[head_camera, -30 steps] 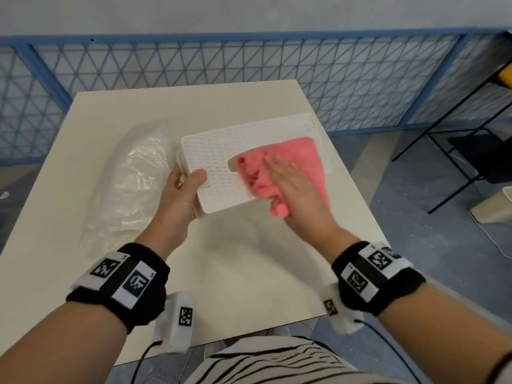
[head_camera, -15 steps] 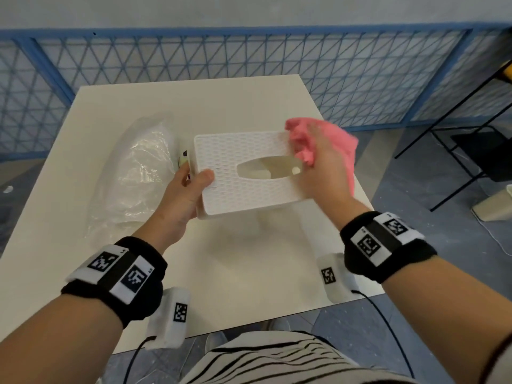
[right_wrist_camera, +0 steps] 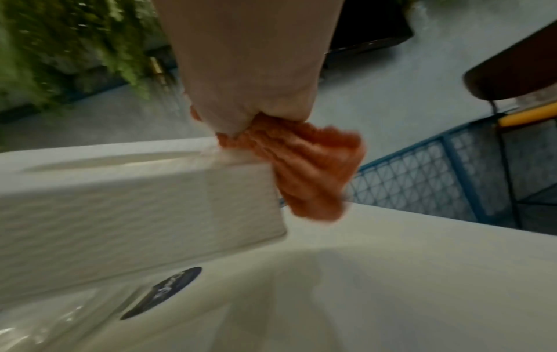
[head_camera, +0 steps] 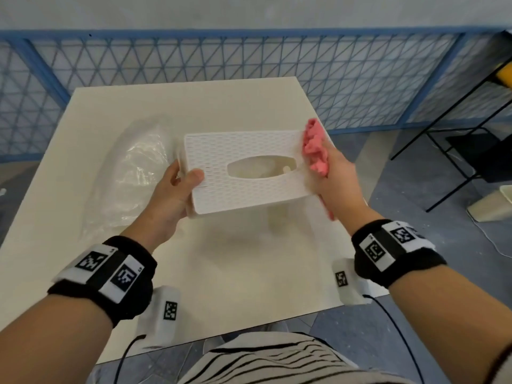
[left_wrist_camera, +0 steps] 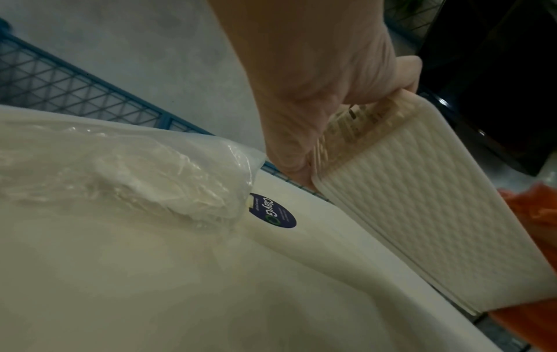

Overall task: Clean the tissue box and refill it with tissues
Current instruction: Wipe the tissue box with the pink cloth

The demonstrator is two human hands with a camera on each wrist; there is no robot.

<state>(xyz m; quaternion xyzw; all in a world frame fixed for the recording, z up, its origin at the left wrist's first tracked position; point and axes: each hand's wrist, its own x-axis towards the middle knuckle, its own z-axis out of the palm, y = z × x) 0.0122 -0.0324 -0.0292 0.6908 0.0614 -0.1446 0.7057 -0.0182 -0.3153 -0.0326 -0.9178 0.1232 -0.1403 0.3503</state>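
A white textured tissue box (head_camera: pixel 243 151) (left_wrist_camera: pixel 428 209) (right_wrist_camera: pixel 126 204) with an oval slot on top is held above the table. My left hand (head_camera: pixel 177 189) (left_wrist_camera: pixel 328 95) grips its left end, thumb on top and fingers underneath. My right hand (head_camera: pixel 335 178) (right_wrist_camera: pixel 250 71) holds a bunched pink cloth (head_camera: pixel 315 148) (right_wrist_camera: pixel 307 171) against the box's right end. To the left, a clear plastic pack of tissues (head_camera: pixel 130 176) (left_wrist_camera: pixel 126 176) lies on the table. Through the slot the box's inside looks empty.
The cream table (head_camera: pixel 243 273) stands before a blue mesh fence (head_camera: pixel 249 73). A dark round sticker (left_wrist_camera: pixel 272 214) lies on the table beside the tissue pack. A black-framed chair (head_camera: pixel 471 151) stands on the floor to the right.
The cloth has moved from the box's top to its right end. The left hand has turned the box level, slot facing up.
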